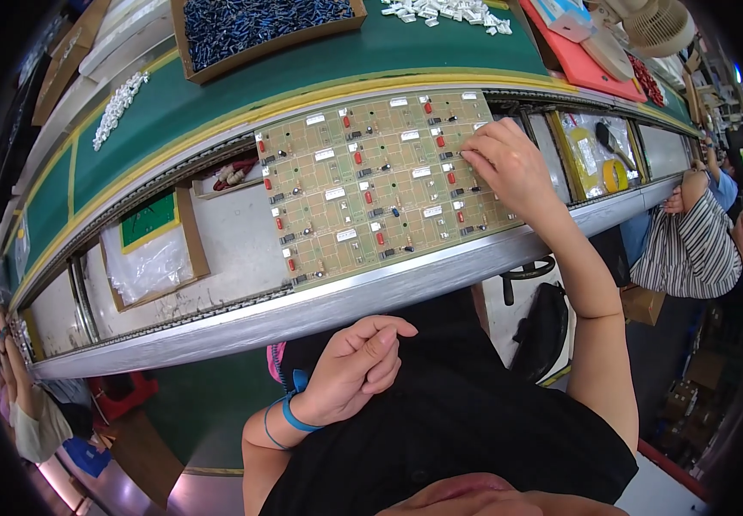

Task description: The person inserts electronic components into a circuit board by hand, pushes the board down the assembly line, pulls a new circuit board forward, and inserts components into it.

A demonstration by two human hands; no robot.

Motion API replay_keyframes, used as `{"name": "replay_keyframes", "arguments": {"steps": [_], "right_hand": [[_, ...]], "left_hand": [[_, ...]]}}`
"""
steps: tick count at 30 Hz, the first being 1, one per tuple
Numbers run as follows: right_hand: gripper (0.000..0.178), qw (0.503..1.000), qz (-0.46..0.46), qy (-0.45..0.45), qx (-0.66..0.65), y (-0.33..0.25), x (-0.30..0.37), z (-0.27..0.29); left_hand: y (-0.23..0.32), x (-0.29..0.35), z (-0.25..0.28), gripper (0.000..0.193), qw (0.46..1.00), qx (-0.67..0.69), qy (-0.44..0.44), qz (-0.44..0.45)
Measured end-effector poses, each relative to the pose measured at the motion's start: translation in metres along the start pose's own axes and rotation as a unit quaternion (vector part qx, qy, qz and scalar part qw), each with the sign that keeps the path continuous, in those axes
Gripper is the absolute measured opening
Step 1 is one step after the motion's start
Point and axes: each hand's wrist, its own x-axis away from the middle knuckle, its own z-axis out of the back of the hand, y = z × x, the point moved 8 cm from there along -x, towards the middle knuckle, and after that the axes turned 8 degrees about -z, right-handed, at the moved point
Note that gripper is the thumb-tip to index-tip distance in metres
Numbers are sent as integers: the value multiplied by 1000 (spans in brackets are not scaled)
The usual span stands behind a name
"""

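Observation:
A large tan circuit board panel [320, 133] lies across the conveyor rails in front of me. Rows of red, white, black and blue parts stand on it. My right hand [513, 168] is over the panel's right side, its thumb and forefinger pinched close to the board surface. Whatever is between those fingertips is too small to make out. Nearer my body, my left hand [358, 365] hovers short of the front rail with its fingers curled in; the inside of that hand is hidden. A blue band [301, 417] circles the left wrist.
Beyond the rails, a cardboard box [277, 39] of small blue parts and a pile of white parts [449, 10] sit on a green bench. A metal rail [216, 331] runs along the front. To the right, a person in a striped sleeve [685, 245] works at the line.

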Motion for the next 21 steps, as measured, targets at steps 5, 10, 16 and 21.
{"name": "replay_keyframes", "arguments": {"steps": [5, 10, 16, 21], "right_hand": [[16, 1000, -8, -4, 4, -4, 1, 7], [22, 998, 47, -11, -34, -55, 11, 15], [23, 961, 244, -107, -68, -161, 27, -29], [26, 931, 353, -54, -81, -234, 37, -49]], "left_hand": [[1, 3, 1, 24, 1000, 1, -6, -6], [2, 9, 6, 24, 1000, 5, 10, -8], [41, 33, 11, 20, 992, -24, 35, -118], [88, 69, 47, 15, 947, -13, 97, -305]]}}
